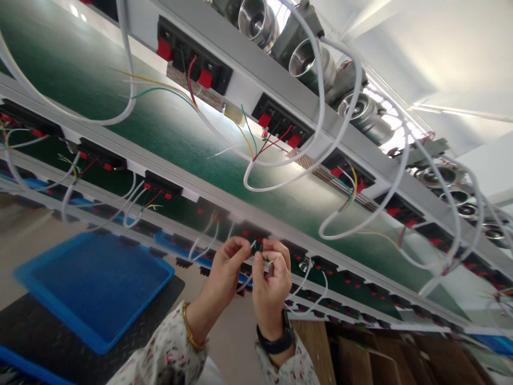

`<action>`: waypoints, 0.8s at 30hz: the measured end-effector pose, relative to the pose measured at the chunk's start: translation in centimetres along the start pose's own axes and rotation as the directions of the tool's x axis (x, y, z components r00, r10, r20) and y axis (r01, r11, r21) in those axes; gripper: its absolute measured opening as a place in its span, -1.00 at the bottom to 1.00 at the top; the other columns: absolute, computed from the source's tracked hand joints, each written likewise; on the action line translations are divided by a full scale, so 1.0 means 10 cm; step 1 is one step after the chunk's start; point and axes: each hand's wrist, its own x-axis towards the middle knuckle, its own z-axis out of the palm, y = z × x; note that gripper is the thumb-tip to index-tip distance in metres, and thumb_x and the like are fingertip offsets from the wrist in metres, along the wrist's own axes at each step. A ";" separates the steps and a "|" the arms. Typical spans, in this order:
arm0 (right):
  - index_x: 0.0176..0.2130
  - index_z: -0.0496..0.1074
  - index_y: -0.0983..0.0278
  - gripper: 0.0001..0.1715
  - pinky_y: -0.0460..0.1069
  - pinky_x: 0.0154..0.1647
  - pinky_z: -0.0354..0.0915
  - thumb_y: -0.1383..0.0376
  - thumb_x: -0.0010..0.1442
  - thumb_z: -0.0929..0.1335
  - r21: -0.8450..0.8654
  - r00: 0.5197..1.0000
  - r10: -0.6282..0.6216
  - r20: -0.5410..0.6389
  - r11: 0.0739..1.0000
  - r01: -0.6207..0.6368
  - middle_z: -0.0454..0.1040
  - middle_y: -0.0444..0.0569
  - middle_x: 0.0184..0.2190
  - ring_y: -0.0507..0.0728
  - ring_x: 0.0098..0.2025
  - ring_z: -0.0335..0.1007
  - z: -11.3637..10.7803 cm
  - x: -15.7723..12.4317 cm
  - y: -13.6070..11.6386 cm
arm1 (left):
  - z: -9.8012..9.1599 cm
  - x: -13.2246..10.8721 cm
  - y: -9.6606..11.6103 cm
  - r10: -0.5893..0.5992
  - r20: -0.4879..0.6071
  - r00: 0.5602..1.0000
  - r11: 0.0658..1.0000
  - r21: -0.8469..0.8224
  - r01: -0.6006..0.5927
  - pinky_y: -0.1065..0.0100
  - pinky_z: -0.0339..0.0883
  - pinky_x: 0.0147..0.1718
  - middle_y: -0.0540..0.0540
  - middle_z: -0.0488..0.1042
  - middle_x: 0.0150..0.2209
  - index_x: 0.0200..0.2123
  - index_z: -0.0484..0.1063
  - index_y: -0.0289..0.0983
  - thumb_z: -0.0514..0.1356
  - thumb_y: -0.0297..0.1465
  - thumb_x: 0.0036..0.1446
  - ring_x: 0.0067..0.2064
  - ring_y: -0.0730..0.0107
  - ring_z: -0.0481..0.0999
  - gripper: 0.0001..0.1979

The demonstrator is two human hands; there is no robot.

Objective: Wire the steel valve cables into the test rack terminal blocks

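My left hand [224, 270], with a gold bangle at the wrist, is closed in a pinch. A thin white wire [253, 244] shows at its fingertips. Beside it, my right hand [276, 283], wearing a black watch, has its thumb and fingers closed on thin coloured wires [267, 260]. Part of a white cable [245, 282] shows between the hands. Both hands are in front of the lower rail [192, 187], close to a black-and-red terminal block [256, 233]. The fingers hide most of the wires and their ends.
Above runs a grey rail [240, 83] with several terminal blocks [282, 122], looping white cables [288, 188] and metal valve bodies [306, 58]. A green surface [192, 144] lies between the rails. At lower left is a blue tray [100, 283]; cardboard boxes [372, 358] stand at lower right.
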 end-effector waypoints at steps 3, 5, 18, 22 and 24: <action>-0.43 0.28 0.25 -0.88 0.09 -0.04 0.23 0.37 0.16 0.29 0.001 0.999 -0.012 -0.037 1.000 0.012 0.37 0.06 -0.16 0.16 -0.04 0.28 0.06 0.07 -0.01 | -0.06 0.19 -0.05 0.166 0.065 0.984 0.985 0.042 -0.169 0.36 0.27 -0.10 -0.10 0.39 -0.10 -0.08 0.31 -0.23 0.30 -0.40 -0.01 -0.12 0.34 0.41 -0.61; -0.43 0.28 0.25 -0.88 0.11 -0.02 0.21 0.37 0.16 0.29 -0.014 0.999 -0.013 -0.038 1.000 0.013 0.37 0.07 -0.15 0.17 -0.03 0.28 0.09 0.10 -0.02 | -0.09 0.32 -0.06 0.240 0.164 0.957 0.969 0.017 -0.245 0.30 0.24 -0.02 -0.14 0.36 0.00 0.01 0.24 -0.22 0.30 -0.40 -0.01 -0.01 0.27 0.39 -0.51; -0.48 0.32 0.27 -0.84 0.09 -0.08 0.25 0.35 0.14 0.32 -0.147 0.995 -0.032 -0.091 0.989 0.018 0.40 0.06 -0.27 0.16 -0.10 0.30 0.17 0.17 -0.01 | -0.21 0.50 0.00 0.291 0.298 0.909 0.945 0.062 -0.322 0.28 0.31 -0.05 -0.10 0.40 -0.08 -0.07 0.22 -0.23 0.32 -0.51 -0.02 -0.04 0.29 0.42 -0.54; -0.45 0.38 0.29 -0.84 0.06 -0.11 0.28 0.30 0.16 0.32 -0.070 0.998 0.018 -0.064 0.997 -0.022 0.42 0.05 -0.26 0.15 -0.11 0.33 0.11 0.17 0.00 | -0.26 0.54 -0.08 0.336 0.319 0.886 0.910 0.132 -0.393 0.29 0.27 -0.01 -0.09 0.35 -0.03 -0.07 0.19 -0.20 0.34 -0.49 -0.05 0.01 0.30 0.37 -0.50; -0.48 0.37 0.28 -0.81 0.05 -0.12 0.28 0.30 0.16 0.32 -0.041 0.999 0.042 -0.023 0.998 -0.043 0.42 0.04 -0.24 0.14 -0.11 0.33 0.06 0.18 -0.01 | -0.28 0.56 -0.13 0.376 0.311 0.873 0.886 0.154 -0.437 0.32 0.26 -0.01 -0.07 0.33 -0.02 -0.08 0.19 -0.19 0.35 -0.49 -0.06 0.01 0.32 0.36 -0.50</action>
